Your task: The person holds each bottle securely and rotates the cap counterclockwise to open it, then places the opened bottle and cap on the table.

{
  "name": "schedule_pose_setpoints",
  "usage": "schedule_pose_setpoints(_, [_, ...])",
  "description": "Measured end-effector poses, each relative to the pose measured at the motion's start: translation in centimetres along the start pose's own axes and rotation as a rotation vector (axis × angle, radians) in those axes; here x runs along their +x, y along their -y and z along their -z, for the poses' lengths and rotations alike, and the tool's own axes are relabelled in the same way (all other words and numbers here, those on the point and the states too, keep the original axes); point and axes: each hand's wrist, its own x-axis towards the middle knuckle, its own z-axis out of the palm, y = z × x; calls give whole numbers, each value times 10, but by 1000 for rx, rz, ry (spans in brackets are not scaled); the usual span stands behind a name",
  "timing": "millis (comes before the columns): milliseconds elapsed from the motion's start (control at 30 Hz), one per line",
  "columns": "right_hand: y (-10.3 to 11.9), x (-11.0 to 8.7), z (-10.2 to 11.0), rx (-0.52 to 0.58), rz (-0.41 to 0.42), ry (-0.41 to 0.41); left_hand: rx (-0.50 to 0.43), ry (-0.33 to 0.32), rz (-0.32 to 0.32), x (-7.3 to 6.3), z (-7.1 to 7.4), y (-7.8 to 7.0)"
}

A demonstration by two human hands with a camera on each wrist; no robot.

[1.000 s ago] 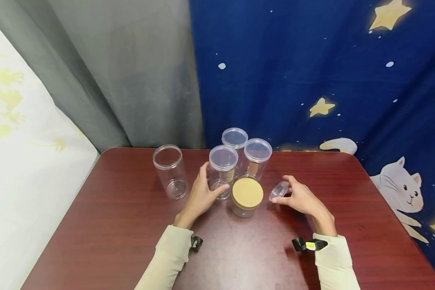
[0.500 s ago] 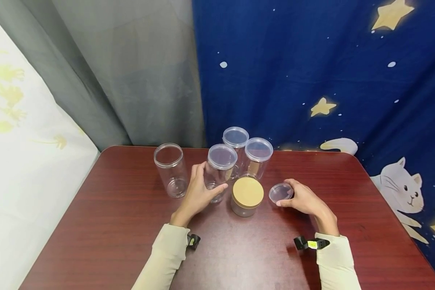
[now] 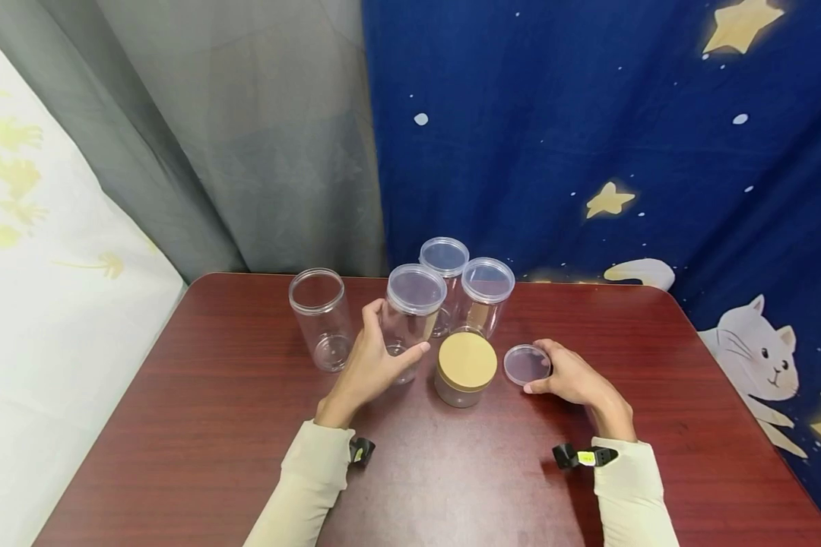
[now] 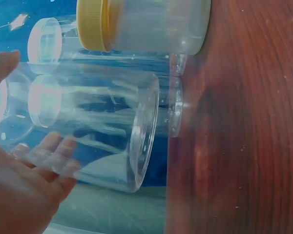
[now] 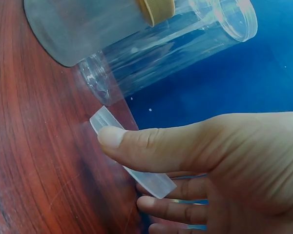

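Note:
My left hand grips a tall clear jar by its side, fingers behind and thumb in front. A translucent lid covers that jar. In the left wrist view the jar's base appears raised off the table. Between thumb and fingers, my right hand pinches a loose clear lid, which lies flat in the head view and shows its thin rim in the right wrist view. A short jar with a yellow lid stands between the hands. Left of my left hand is a tall, lidless clear jar.
Two more tall lidded jars, a back one and a right one, stand close behind the held jar. The red-brown wooden table ends at a blue curtain and a grey one.
The left hand has shifted slightly left and lifted the tall jar, away from the jars behind. The loose lid in the right hand has turned from tilted to flat.

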Motion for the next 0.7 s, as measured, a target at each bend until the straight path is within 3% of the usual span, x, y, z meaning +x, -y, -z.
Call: schedule_pose_setpoints(700, [-4, 4, -6, -56, 7, -11, -39, 62, -143, 0, 8, -7])
